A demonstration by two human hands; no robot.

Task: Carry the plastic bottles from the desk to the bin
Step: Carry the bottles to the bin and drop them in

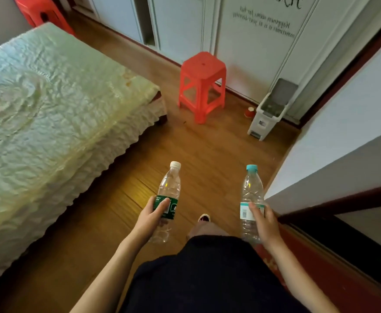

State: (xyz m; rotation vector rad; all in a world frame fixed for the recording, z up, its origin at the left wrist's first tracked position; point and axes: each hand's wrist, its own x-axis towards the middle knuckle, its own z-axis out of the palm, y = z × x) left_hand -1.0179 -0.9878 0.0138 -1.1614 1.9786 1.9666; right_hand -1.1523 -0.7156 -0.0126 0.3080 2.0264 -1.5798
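My left hand (152, 214) grips a clear plastic bottle (170, 186) with a white cap and a green label, held upright above the wooden floor. My right hand (264, 219) grips a second clear bottle (251, 188) with a light blue cap and a teal-and-white label. Both bottles look empty. A small white bin (266, 116) with its grey lid raised stands on the floor ahead to the right, against the white wardrobe doors.
A bed (49, 114) with a pale green quilted cover fills the left. A red plastic stool (202, 84) stands left of the bin, a small red cup (249, 112) between them. A white wall corner (334, 154) and dark red trim close the right side.
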